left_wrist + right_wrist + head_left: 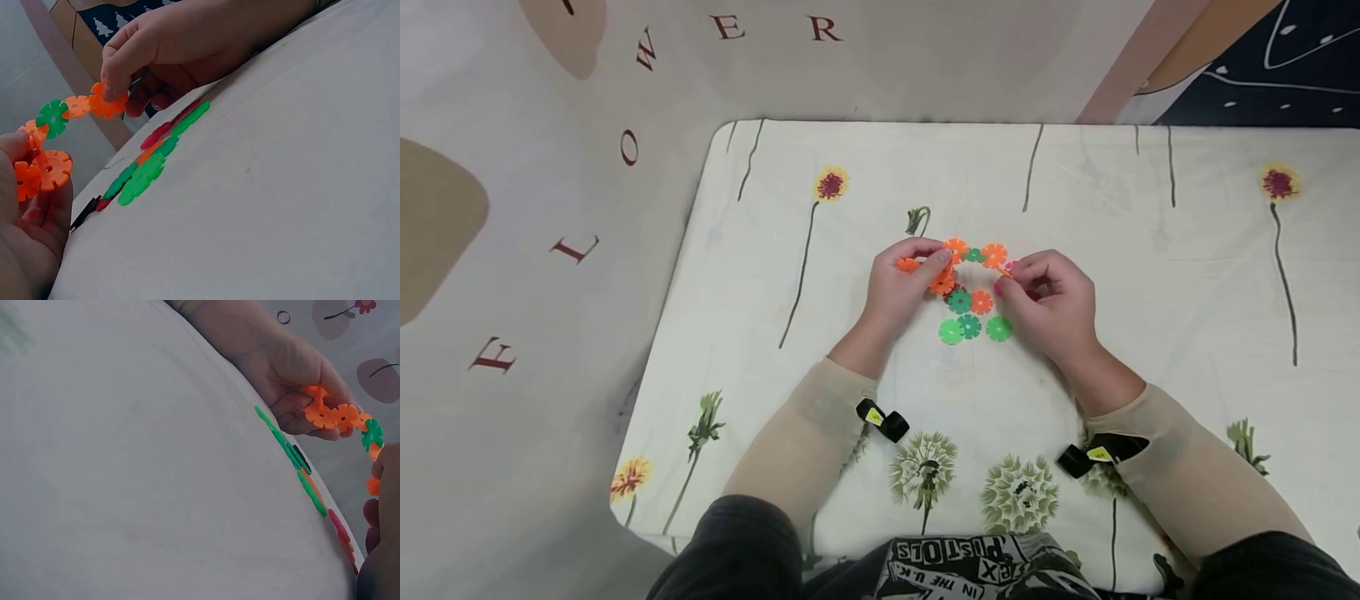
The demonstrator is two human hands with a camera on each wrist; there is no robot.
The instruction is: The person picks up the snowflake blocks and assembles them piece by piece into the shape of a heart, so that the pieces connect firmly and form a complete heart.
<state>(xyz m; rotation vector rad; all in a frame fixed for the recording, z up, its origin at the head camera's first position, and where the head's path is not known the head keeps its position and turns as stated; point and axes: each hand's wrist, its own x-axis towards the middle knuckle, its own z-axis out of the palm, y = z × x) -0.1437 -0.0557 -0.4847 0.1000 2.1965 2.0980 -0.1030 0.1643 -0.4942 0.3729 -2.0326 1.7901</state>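
Observation:
A chain of notched plastic flower discs (995, 255), mostly orange with one green disc (52, 119), stretches between both hands above the table. My left hand (891, 292) holds its clustered orange end (322, 417) between thumb and fingers. At the other end, my right hand (1056, 304) pinches an orange disc (107, 100). Below the hands, loose discs lie flat: light green ones (951, 332), darker green ones (959, 301) and an orange one (982, 302). Pink discs (339, 525) lie by the right hand, which partly hides them in the head view.
A white tablecloth (760, 417) printed with flowers and dandelions covers the table. Its far edge meets a pale lettered wall covering (925, 75). Each forearm wears a beige sleeve (805, 433) with a small black wrist camera (883, 419). The person's body is at the near edge.

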